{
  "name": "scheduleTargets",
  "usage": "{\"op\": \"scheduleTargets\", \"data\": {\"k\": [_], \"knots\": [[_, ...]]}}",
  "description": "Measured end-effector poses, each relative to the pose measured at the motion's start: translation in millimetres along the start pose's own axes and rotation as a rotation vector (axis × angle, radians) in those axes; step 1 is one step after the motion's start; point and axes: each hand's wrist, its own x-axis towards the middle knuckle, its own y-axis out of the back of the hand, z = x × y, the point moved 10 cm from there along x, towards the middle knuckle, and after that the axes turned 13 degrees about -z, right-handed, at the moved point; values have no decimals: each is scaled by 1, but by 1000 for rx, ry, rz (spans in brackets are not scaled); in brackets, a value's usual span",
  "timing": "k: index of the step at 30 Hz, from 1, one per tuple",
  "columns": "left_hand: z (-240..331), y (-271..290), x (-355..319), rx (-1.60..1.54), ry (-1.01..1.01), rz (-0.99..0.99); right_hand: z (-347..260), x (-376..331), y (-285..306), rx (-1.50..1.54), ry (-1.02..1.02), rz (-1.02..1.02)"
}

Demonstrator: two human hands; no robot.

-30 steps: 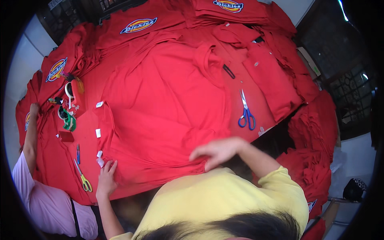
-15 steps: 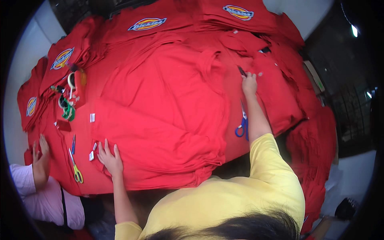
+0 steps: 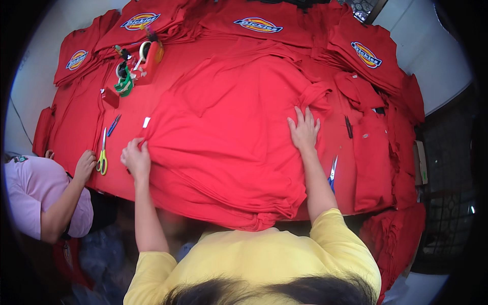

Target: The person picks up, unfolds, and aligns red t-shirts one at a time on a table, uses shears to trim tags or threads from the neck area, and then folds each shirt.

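A large red T-shirt lies loosely spread over the table in front of me, its near edge hanging by my body. My left hand is closed on its left edge, fingers pinching the cloth below a small white label. On the upper right of the shirt, near the bunched collar, my right hand rests flat with fingers spread. A slim dark tool lies right of that hand. Nearer to me are blue-handled scissors, partly behind my right forearm.
Folded red shirts with round emblems line the far edge. At far left stand a red tape dispenser and a green one. Yellow-handled scissors and a blue tool lie left. A co-worker's hand rests at the table's left edge.
My right hand has let go of the dark tool and moved left onto the shirt. My left hand has gone from lying flat to gripping the shirt's edge. The view has shifted left.
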Motion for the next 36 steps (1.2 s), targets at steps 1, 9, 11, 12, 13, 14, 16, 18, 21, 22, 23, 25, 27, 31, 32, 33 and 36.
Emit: {"op": "scheduleTargets", "data": {"k": [1, 9, 11, 12, 13, 14, 16, 18, 21, 22, 23, 25, 27, 31, 32, 33, 36], "knots": [[-13, 12, -13, 9, 12, 40, 6, 4, -1, 39, 28, -26], [-54, 38, 2, -127, -68, 41, 60, -65, 36, 435, -212, -4], [-34, 25, 23, -126, -116, 17, 66, -102, 29, 557, -328, -28], [-33, 8, 35, -85, -148, 20, 65, -113, 15, 598, -330, -34], [-31, -8, 41, -44, -181, 19, 62, -120, 3, 636, -336, -42], [-15, -23, 34, 52, -176, 6, 47, -125, -15, 600, -342, -138], [22, -33, 13, 121, -158, -22, 13, -130, -28, 419, -328, -223], [10, -39, 3, 13, -177, -3, -19, -122, -19, 141, -256, -206], [2, -46, -20, -97, -174, -5, -20, -92, -20, 12, -54, -123], [4, -46, -26, -120, -165, -10, -15, -73, -25, 15, -28, -146], [8, -46, -29, -118, -133, -25, -9, -54, -30, 18, -8, -171], [20, -42, -31, -114, -73, -48, -2, -17, -32, 42, 13, -162], [27, -43, -28, -97, -39, -92, -8, 15, -31, 68, 30, -182], [20, -42, -24, -116, 6, -70, -19, 37, -30, 100, 60, -181], [18, -43, -26, -97, -9, -94, -19, 33, -30, 112, 39, -171], [18, -43, -30, -78, -23, -123, -18, 24, -33, 122, 17, -165], [20, -39, -48, -140, -48, -282, -4, -18, -24, 107, -82, -104]]}}
